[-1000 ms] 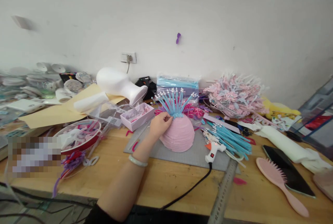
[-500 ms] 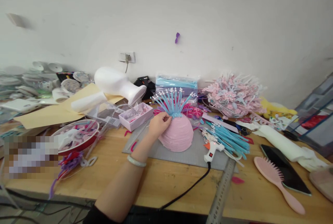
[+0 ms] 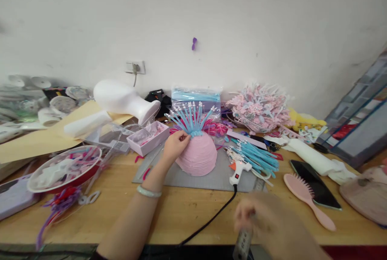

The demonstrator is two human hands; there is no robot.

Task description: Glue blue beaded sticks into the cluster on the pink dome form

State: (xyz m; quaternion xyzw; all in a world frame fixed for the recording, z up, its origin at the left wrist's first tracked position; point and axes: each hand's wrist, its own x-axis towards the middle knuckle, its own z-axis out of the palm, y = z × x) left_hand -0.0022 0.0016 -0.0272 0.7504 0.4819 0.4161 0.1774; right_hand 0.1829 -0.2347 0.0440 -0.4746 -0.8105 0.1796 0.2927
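My left hand (image 3: 175,145) rests on the left side of a pink ribbed dome (image 3: 198,157), fingers pinched at the base of the blue pearl-tipped sticks (image 3: 190,119) that stand up from its top. The dome sits on a grey mat (image 3: 211,177). My right hand (image 3: 266,221) is a blurred shape low at the front right, over the metal ruler (image 3: 243,244); its fingers cannot be made out. A white glue gun (image 3: 237,169) lies right of the dome, its black cord running to the front edge. Loose blue sticks (image 3: 256,155) lie beside it.
A white foam head (image 3: 121,98) lies at the back left, a pink tray (image 3: 148,135) in front of it. A red bowl (image 3: 63,169) sits left. A pink flower cluster (image 3: 260,107), a pink hairbrush (image 3: 305,197) and a black phone (image 3: 314,183) are to the right.
The view has shifted right, so everything sits further left. My right hand has come into view at the lower right, blurred by motion. The left hand stays at the dome.
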